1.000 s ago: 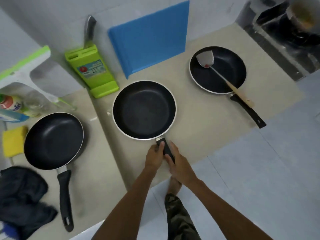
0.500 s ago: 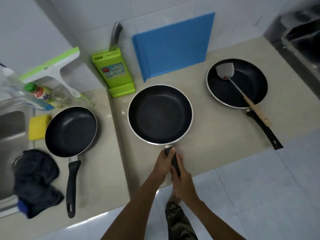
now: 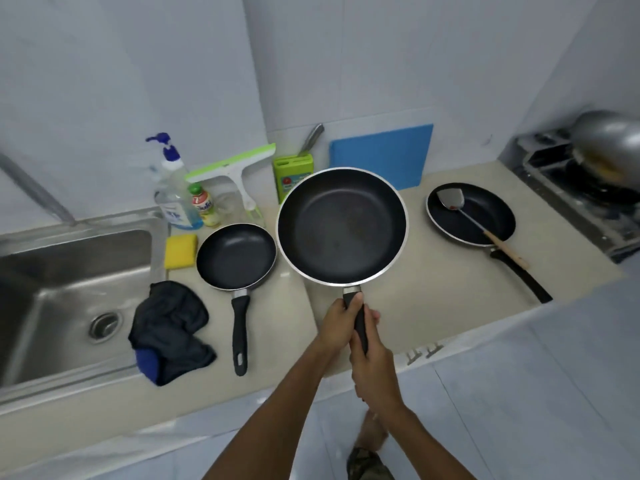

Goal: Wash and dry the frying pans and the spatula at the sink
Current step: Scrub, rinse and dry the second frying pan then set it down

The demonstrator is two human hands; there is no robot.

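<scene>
While the left hand and right hand are gripping the largest pan by its handle above the counter, two more are sitting on it — a small pan, and a third pan carrying one spatula.

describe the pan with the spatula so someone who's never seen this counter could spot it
Start at the stove on the right end of the counter; the nearest frying pan lies just left of it. It is the only pan with a metal, wooden-handled spatula resting across it.
</scene>
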